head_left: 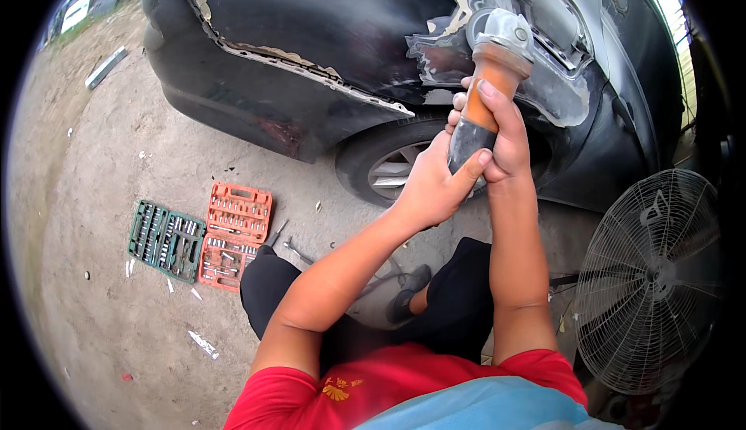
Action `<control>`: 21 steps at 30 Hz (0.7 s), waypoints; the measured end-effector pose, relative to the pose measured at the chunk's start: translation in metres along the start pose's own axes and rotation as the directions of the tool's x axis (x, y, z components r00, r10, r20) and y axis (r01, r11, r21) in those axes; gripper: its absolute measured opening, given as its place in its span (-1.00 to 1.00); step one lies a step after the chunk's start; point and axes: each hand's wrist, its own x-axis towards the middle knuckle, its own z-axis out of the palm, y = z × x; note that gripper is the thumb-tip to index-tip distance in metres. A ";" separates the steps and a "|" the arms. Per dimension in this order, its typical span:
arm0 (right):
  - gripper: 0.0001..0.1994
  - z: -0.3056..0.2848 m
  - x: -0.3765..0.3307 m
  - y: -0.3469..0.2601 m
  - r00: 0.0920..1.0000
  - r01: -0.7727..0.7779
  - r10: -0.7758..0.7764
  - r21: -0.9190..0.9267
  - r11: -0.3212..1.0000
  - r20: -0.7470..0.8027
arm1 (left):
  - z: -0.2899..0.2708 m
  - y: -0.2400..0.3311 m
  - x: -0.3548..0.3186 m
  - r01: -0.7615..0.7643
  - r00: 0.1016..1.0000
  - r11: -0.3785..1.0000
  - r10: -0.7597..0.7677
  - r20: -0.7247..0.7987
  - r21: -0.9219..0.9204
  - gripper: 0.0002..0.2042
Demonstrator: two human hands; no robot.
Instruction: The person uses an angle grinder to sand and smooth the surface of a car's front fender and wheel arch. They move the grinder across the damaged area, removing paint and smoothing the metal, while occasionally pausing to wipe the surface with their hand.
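Observation:
Both my hands are closed around an orange and black angle grinder [489, 80], its dusty grey head pointing up and away from me. My left hand [437, 185] wraps the black rear end of the body. Higher up, my right hand [505, 134] grips the orange part, thumb along its top. The grinder's head is over the car's rear side panel [571, 99], where paint is stripped to bare grey metal with ragged edges. Whether the disc touches the panel is hidden behind the head. Below the hands is the car's wheel [388, 169], partly covered by my left hand and arm.
The dark bumper [233, 107] has a torn, pale upper edge. An orange socket set case [237, 216] and a green one [165, 239] lie open on the ground at left, near a ratchet-like tool [297, 251]. A large round fan [653, 274] stands at right.

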 end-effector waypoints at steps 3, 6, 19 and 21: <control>-0.53 0.005 0.014 -0.009 0.999 0.011 -0.008 -0.081 0.997 0.040 | -0.010 0.002 0.013 0.160 0.979 0.986 -0.153 0.131 -0.044 -0.43; -0.53 0.013 0.024 -0.014 0.998 0.030 -0.022 -0.123 0.992 0.065 | -0.009 0.006 0.019 0.081 0.996 0.997 -0.080 0.044 -0.018 -0.46; -0.52 -0.001 0.011 -0.012 1.000 0.000 0.000 -0.078 0.997 0.004 | 0.000 0.002 0.013 0.064 0.997 0.998 -0.064 0.050 -0.014 -0.40; -0.52 -0.005 0.007 -0.009 1.000 0.005 -0.005 -0.104 0.995 0.006 | 0.001 0.000 0.007 0.114 0.991 0.993 -0.113 0.067 -0.011 -0.35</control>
